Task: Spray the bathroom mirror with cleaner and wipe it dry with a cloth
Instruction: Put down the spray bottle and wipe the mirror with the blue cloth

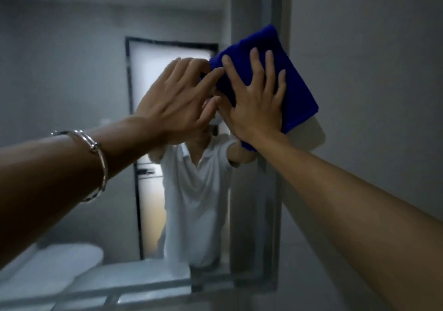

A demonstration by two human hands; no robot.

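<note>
A folded blue cloth (296, 87) lies flat against the bathroom mirror (72, 70), near the mirror's right edge at head height. My right hand (256, 97) presses on the cloth with its fingers spread wide. My left hand (177, 97), with a silver bangle on the wrist, reaches in from the left and its fingertips touch the cloth's left corner. The mirror shows a person in a white shirt with both arms raised. No spray bottle is in view.
A grey metal frame (275, 190) runs down the mirror's right side, with a plain grey wall (371, 58) beyond it. A white fixture (60, 265) and a ledge (143, 289) lie low at the left. A door is reflected in the glass.
</note>
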